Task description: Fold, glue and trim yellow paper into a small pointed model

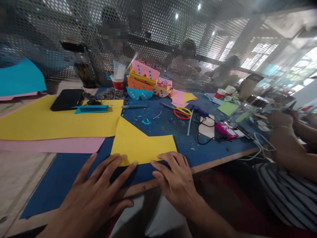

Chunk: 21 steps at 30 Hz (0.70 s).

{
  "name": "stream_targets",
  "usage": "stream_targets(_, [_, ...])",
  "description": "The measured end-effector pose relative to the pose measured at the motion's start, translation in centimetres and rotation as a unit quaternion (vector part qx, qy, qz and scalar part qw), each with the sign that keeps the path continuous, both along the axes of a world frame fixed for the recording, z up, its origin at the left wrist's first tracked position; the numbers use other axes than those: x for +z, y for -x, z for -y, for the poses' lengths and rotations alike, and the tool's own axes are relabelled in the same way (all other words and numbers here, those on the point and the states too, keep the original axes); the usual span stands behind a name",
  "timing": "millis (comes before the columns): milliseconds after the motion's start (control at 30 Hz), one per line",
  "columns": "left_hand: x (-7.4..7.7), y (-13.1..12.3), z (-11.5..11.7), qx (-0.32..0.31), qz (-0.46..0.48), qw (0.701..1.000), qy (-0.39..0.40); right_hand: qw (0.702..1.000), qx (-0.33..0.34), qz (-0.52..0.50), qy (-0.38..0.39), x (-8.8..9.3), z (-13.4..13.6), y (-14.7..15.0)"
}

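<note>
A folded yellow paper piece (141, 143) lies on the blue table mat (74, 172) near the front edge. My left hand (99, 191) lies flat with fingers spread, its fingertips on the paper's lower left edge. My right hand (177, 180) rests beside it, fingers stretched out and pressing the paper's lower right edge. Neither hand holds anything.
Large yellow (54, 120) and pink (49, 144) sheets lie at left, with a black phone (67, 99) on top. Scissors (180, 112), a glue gun (200, 111), a pen (133, 106), folded paper crafts (142, 82) and cups sit farther back. Another person's arms (287, 145) work at right. A perforated metal screen stands behind.
</note>
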<state>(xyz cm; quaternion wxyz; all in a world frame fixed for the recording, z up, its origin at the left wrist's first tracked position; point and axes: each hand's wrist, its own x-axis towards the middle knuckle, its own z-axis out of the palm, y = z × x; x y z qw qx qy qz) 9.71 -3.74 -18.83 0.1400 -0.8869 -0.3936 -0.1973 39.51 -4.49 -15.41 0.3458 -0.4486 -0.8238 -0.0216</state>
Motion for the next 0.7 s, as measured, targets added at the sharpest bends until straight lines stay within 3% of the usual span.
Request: stream_targets(700, [-0.4,0.3,0.2,0.022,0.032,0.998,0.043,0.995,-0.075,-0.044,-0.039,-0.4,0.1,-4.3])
